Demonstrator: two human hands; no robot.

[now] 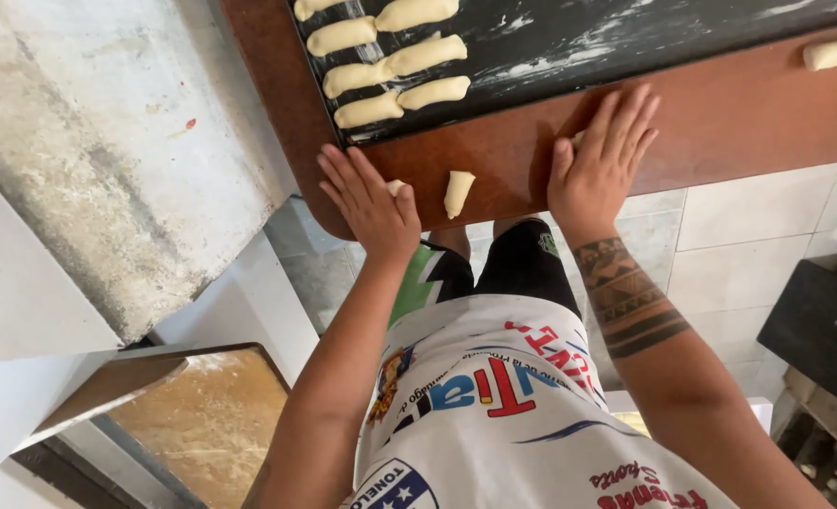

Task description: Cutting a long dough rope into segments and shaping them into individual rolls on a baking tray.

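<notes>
On the reddish-brown wooden bench [720,123] lies a dark, flour-streaked flat baking tray [579,47], and everything here sits relative to that tray. At the tray's left end, seven or so pale, finger-shaped rolled dough pieces [409,57] are already laid in pairs; the rest of the tray is bare, so by my judgement the shaping is at an early stage, with most of the tray yet to be filled.

Just below the tray's near edge, the left hand [371,203] lies flat with its fingers spread, its grip apart, pressing a small pale lump of dough [396,187] that peeks out beside the thumb. A short unrolled wedge of pale dough [457,192] lies loose on the bench between the two hands. The right hand [602,160] is also flat and open below the tray's edge, with a sliver of dough showing under its palm. One more pale dough roll [835,53] rests on the bench off the tray's right end
</notes>
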